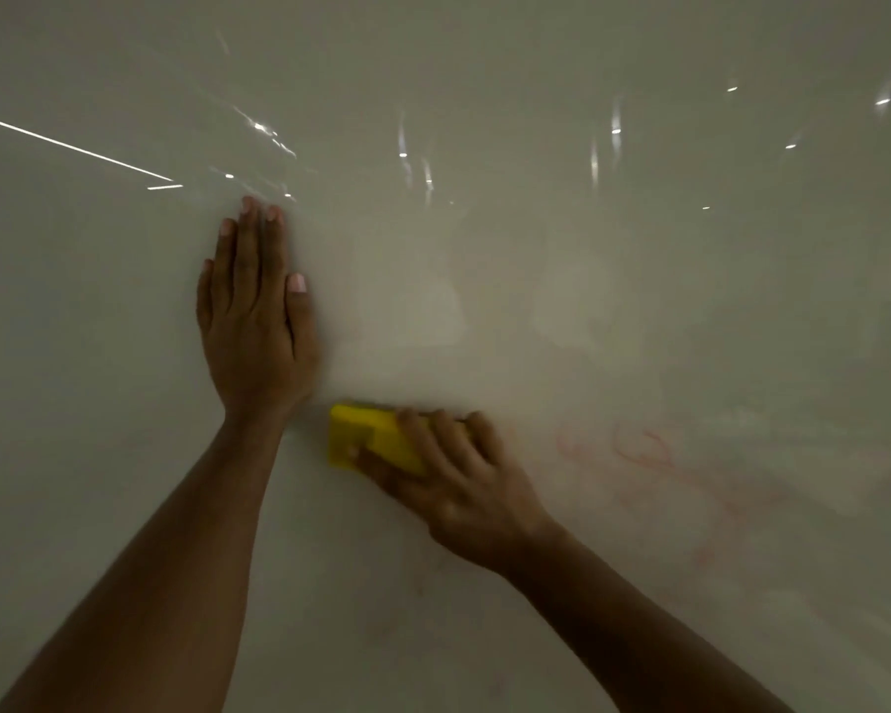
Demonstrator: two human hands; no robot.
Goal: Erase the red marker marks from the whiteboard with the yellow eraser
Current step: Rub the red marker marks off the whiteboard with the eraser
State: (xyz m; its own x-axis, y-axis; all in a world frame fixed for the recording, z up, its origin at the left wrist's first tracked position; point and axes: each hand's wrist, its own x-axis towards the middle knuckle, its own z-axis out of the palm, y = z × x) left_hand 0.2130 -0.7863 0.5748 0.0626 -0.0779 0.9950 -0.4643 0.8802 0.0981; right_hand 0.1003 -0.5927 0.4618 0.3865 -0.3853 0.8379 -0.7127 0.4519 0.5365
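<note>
The glossy whiteboard (587, 280) fills the whole view. My right hand (464, 486) presses the yellow eraser (366, 440) against the board just below centre, fingers over its top and right end. Faint red marker marks (644, 447) and pink smears lie to the right of that hand, spreading down to the right. My left hand (255, 321) rests flat on the board, fingers together and pointing up, just above and left of the eraser, holding nothing.
Bright reflections of lights (615, 131) streak the upper part of the board, and a thin bright line (73, 146) runs across the upper left. No board edge or tray shows.
</note>
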